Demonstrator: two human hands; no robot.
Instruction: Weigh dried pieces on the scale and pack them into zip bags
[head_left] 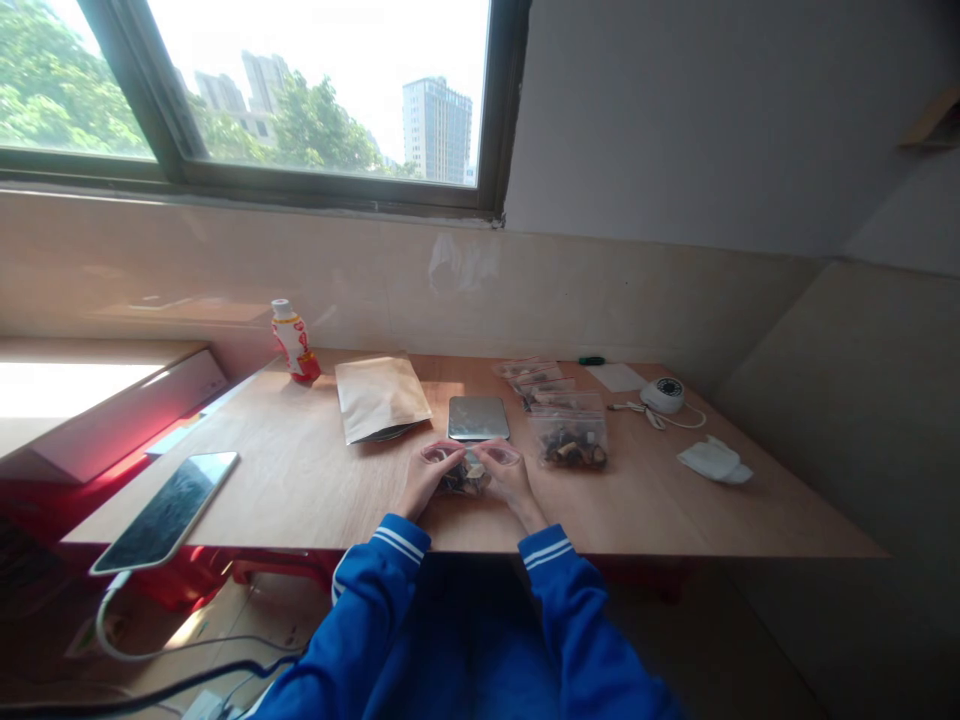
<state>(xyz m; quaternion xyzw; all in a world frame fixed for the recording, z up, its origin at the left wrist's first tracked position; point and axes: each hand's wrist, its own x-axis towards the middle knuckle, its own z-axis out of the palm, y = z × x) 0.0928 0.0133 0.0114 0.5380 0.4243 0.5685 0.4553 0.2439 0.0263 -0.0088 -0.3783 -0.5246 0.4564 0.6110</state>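
Observation:
Between my hands is a clear zip bag [466, 482] with dark and pale dried pieces inside, near the table's front edge. My left hand [429, 474] pinches the left part of its top edge. On the right part of the same edge, my right hand [510, 476] has its thumb and fingers closed. Just beyond the bag lies a flat silver scale [478, 417]. To the right, a filled zip bag [574, 445] with similar dried pieces rests on the table, and more filled bags [541, 382] lie behind it.
A brown paper pouch [382, 398] lies left of the scale, with a drink bottle [295, 342] behind it. A phone [169, 510] on a cable overhangs the left edge. At right are a white round device [663, 396] with a cord and a crumpled tissue [714, 461].

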